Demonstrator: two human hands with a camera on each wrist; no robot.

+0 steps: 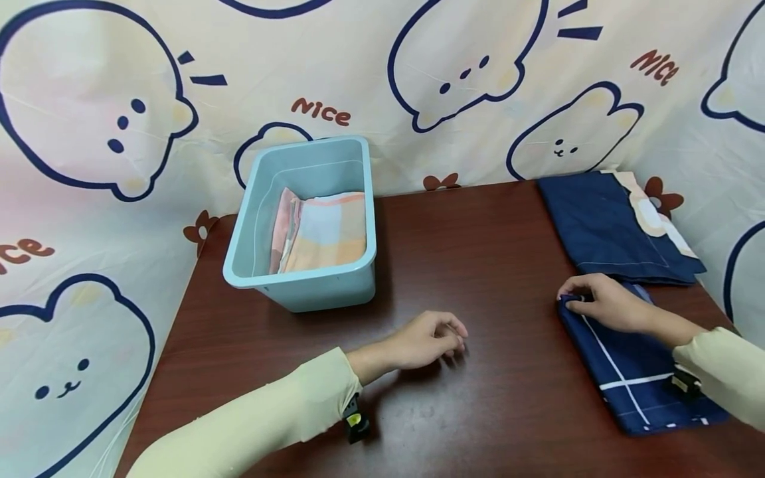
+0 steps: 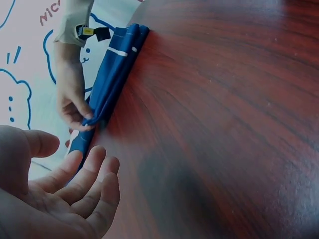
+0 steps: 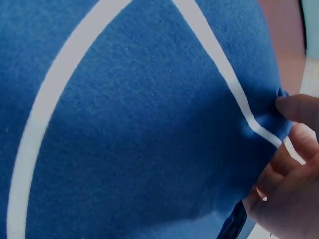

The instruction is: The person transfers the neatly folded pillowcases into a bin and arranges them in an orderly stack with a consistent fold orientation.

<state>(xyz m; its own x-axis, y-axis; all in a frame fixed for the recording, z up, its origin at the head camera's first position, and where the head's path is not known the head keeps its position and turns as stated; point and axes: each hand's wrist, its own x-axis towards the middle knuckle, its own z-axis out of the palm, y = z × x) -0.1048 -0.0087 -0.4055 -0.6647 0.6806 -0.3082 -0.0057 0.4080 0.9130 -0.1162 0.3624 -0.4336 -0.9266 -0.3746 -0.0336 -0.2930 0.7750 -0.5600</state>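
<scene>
A folded dark blue cloth with white lines (image 1: 633,358) lies at the table's right side. The right hand (image 1: 609,304) pinches its far left corner between thumb and fingers; in the right wrist view the thumb and fingers of that hand (image 3: 294,164) hold the edge of the blue cloth (image 3: 149,99). Over the middle of the table hangs the left hand (image 1: 421,340), fingers loosely bent and holding nothing. The left wrist view shows the same left hand (image 2: 65,194) palm up with relaxed fingers, apart from the blue cloth (image 2: 112,74).
Behind the lined cloth lies another folded navy cloth (image 1: 609,226) with a pale patterned edge. A light blue bin (image 1: 317,292) stands at the back left of the brown table (image 1: 466,265), with folded checked cloths (image 1: 329,232) inside. A printed curtain (image 1: 358,66) hangs behind.
</scene>
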